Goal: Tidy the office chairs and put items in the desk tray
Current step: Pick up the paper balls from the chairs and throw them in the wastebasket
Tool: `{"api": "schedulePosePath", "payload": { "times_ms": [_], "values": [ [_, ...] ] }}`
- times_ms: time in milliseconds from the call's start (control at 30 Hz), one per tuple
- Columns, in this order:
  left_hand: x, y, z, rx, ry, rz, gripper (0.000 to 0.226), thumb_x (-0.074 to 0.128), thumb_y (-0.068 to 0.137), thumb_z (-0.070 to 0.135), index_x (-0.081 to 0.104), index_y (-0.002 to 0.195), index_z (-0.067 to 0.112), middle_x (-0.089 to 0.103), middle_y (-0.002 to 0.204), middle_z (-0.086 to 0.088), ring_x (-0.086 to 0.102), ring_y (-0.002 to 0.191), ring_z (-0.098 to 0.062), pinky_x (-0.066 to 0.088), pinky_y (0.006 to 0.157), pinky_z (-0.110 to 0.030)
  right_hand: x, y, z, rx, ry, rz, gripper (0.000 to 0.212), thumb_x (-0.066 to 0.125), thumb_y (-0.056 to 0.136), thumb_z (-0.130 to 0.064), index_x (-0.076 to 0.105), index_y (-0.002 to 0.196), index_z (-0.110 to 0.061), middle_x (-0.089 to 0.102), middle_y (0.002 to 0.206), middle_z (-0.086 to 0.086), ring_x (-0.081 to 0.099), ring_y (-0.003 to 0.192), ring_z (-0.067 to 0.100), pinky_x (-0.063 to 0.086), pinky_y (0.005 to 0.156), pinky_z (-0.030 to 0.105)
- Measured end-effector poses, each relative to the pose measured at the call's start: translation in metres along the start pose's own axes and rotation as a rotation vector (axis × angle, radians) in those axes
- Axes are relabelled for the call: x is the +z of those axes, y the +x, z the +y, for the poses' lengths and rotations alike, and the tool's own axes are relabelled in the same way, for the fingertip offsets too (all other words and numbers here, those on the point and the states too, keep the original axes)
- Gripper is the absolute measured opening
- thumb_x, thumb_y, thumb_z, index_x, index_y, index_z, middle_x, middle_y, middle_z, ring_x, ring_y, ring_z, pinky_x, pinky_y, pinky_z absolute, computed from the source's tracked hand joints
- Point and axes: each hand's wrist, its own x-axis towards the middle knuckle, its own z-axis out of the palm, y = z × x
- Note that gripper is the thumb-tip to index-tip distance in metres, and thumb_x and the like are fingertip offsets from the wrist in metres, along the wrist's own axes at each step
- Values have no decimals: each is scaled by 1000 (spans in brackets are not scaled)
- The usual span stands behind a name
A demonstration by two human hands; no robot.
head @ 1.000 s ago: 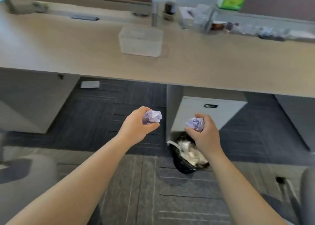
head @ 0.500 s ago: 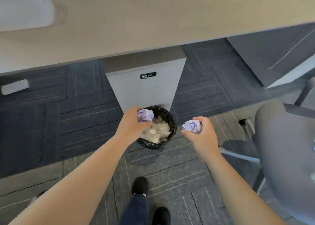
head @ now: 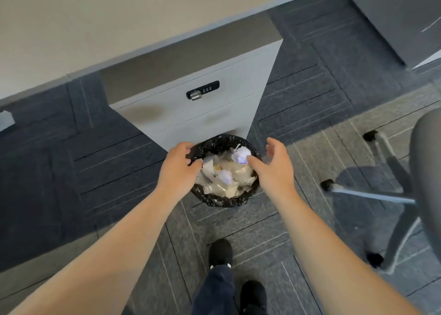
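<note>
So far left there's a small pale object (head: 6, 120) lying on the dark carpet (head: 47, 166), cut off by the frame edge and too blurry to name; above it the beige desk top (head: 95, 23) runs across the upper part of the view, tilted.

Under the desk sits a white drawer cabinet (head: 195, 114) with a black combination lock (head: 202, 90) on its top drawer; right in front of that, touching or near enough, is a round waste bin (head: 225, 201) lined with a black bag and stuffed with crumpled paper and clear plastic.

The left hand (head: 176, 169) hangs over the bin's left rim, fingers curled loosely inward and gripping nothing as far as I can see; there's a crumpled purple-white paper ball (head: 225, 176) lying in the trash just right of it, near the middle of the bin.

A second crumpled paper ball (head: 241, 156) sits at the upper right of the bin's contents; the right hand (head: 274, 169) is spread over the right rim, fingers apart and empty, thumb tip just beside that ball.

Bottom centre you get the person's dark trouser leg (head: 217, 288) and two black shoes (head: 220, 252) on the grey carpet tiles.

Far right is a grey office chair (head: 427, 171), seat edge cut by the frame, with its metal star base (head: 372, 193) and black casters standing well apart from the bin.
</note>
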Motion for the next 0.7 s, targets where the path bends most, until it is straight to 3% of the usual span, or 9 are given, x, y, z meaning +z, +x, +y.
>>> {"api": "schedulePosePath", "payload": {
  "times_ms": [67,133,233,333,600,700],
  "values": [
    [-5,4,8,45,-3,28,37,49,90,14,46,127,9,52,131,-7,49,96,-10,33,78,-14,-6,4,-1,-3,-21,35,46,60,85,-16,44,128,-12,51,125,2,43,104,7,25,74,6],
    [-7,9,22,81,-14,19,29,48,90,11,53,119,7,57,123,-6,48,92,-8,29,71,-7,-17,3,-2,8,-16,60,34,57,86,-14,50,119,-10,52,110,-3,45,98,6,28,74,8],
    [-3,9,55,136,-43,-27,26,47,90,9,56,114,9,58,109,-1,49,90,-9,29,69,-6,-43,-4,-5,35,1,106,24,54,87,-12,54,112,-9,52,97,-6,49,91,9,35,77,19],
    [9,0,96,220,-51,-75,26,46,90,9,56,114,11,53,102,6,48,90,-7,33,79,-15,-83,-11,-10,51,7,178,22,53,89,-14,54,110,-11,49,86,-12,48,86,8,35,69,16],
    [73,-44,233,505,16,-223,26,47,91,15,56,115,13,55,103,6,49,92,-8,36,82,-21,-226,-32,-5,38,82,479,15,54,88,-14,55,103,-13,52,89,-5,49,78,8,38,54,-3],
    [110,-70,282,581,28,-301,27,46,91,15,55,117,13,54,105,6,49,94,-8,36,83,-22,-282,-46,9,55,117,568,17,55,88,-13,57,105,-10,53,88,-3,50,74,9,38,52,7]
  ]
}}
